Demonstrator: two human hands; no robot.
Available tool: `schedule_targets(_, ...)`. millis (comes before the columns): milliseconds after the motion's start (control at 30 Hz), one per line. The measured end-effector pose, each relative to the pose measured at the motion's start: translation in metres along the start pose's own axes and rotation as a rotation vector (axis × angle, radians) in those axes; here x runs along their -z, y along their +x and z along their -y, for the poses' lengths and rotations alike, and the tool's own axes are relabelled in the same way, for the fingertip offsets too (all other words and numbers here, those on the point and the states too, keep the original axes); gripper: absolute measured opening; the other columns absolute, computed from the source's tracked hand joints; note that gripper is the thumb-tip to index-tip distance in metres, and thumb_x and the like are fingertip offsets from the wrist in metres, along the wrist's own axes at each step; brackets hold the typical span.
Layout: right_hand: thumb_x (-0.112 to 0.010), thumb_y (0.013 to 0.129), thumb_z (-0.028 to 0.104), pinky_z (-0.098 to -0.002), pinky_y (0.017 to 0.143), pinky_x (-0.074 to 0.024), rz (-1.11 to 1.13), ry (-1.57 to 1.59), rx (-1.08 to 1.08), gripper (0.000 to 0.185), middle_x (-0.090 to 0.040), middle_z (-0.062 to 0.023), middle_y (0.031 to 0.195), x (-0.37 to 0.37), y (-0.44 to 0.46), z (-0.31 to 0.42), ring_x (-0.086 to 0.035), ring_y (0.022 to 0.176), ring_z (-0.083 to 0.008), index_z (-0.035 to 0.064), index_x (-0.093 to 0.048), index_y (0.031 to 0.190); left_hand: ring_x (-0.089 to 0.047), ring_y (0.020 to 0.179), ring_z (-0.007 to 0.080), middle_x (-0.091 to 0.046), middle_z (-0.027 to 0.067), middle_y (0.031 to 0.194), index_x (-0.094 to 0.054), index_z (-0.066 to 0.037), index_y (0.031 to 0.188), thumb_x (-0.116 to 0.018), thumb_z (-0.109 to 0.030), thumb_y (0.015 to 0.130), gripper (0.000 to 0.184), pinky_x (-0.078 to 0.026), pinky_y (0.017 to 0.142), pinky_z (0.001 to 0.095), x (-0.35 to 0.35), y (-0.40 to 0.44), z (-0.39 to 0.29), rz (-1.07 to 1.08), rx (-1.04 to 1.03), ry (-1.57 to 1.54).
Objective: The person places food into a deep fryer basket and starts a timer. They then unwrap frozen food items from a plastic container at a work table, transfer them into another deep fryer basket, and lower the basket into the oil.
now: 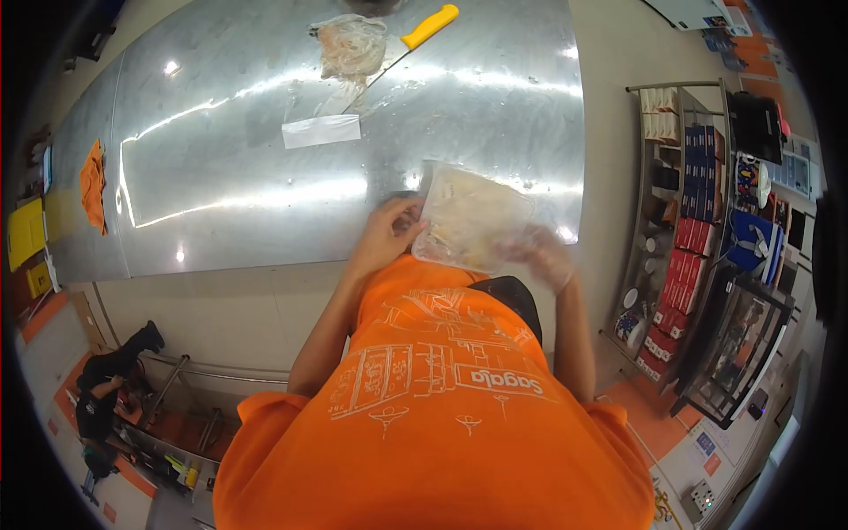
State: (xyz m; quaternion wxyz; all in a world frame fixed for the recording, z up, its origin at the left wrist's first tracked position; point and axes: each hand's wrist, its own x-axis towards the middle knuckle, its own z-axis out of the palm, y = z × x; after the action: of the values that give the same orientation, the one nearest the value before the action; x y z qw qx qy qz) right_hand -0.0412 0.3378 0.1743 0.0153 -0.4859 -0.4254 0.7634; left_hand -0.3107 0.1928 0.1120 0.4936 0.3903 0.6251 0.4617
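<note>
At the table's near edge, right against my body, lies a flat rectangular clear plastic pack (477, 208) with pale yellowish contents; whether it is a bag or a tray I cannot tell. My left hand (390, 234) is at its left edge, thumb and fingers closed on the rim. Over the lower right corner is my right hand (543, 256), smeared by motion, so its fingers are not clear. A crumpled clear plastic bag (352, 49) with brownish contents sits at the far side. Beside it rests a knife with a yellow handle (429, 27).
The steel table (238, 168) carries a white paper strip (321, 132) and an orange cloth (93, 187) at the left. A rack with stacked boxes (698, 172) stands on the right. At lower left is another person (97, 406) in dark clothes.
</note>
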Motion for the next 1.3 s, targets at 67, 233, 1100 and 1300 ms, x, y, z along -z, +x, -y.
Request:
schedule_targets(67, -0.074, 0.085, 0.018, -0.0296, 0.078, -0.0521, -0.090, -0.051, 0.008, 0.030, -0.071, -0.0087, 0.096, -0.016, -0.013, -0.027, -0.066, 0.088, -0.0155, -0.0002, -0.066, 0.108, -0.062, 0.088, 0.0141, -0.065, 0.0074, 0.100, -0.062, -0.004, 0.123, -0.068, -0.004, 0.087, 0.036, -0.053, 0.078, 0.0285, -0.002, -0.005, 0.004, 0.011, 0.053, 0.040)
schedule_targets(233, -0.066, 0.093, 0.019, -0.0270, 0.071, -0.0522, -0.334, -0.164, 0.214, 0.024, -0.070, -0.0095, 0.089, -0.020, -0.012, -0.073, -0.065, 0.080, -0.0128, -0.0004, -0.063, 0.106, -0.063, 0.081, 0.0129, -0.066, 0.0058, 0.089, -0.064, 0.002, 0.116, -0.071, -0.004, 0.085, 0.032, -0.053, 0.071, 0.0264, -0.012, -0.011, 0.013, 0.077, 0.199, 0.004)
schedule_targets(1100, -0.047, 0.092, 0.063, -0.0405, 0.108, -0.0397, 0.063, -0.367, 0.422, 0.077, -0.058, -0.0165, 0.129, -0.105, 0.014, 0.066, -0.056, 0.120, -0.0298, 0.0036, -0.045, 0.140, -0.060, 0.086, 0.0172, -0.060, 0.0155, 0.103, -0.049, 0.009, 0.124, -0.042, -0.018, 0.104, 0.034, -0.052, 0.074, 0.0306, 0.029, 0.029, 0.053, 0.402, 0.504, -1.792)
schedule_targets(1300, -0.061, 0.091, 0.037, -0.0366, 0.095, -0.0499, -0.463, -0.572, 0.297, 0.043, -0.064, -0.0140, 0.120, -0.029, -0.024, -0.010, -0.062, 0.107, -0.0263, 0.0084, -0.060, 0.124, -0.061, 0.087, 0.0208, -0.062, 0.0139, 0.097, -0.051, 0.008, 0.117, -0.037, -0.038, 0.105, 0.049, -0.051, 0.078, 0.0332, 0.007, 0.005, -0.013, -0.333, 0.725, -1.319)
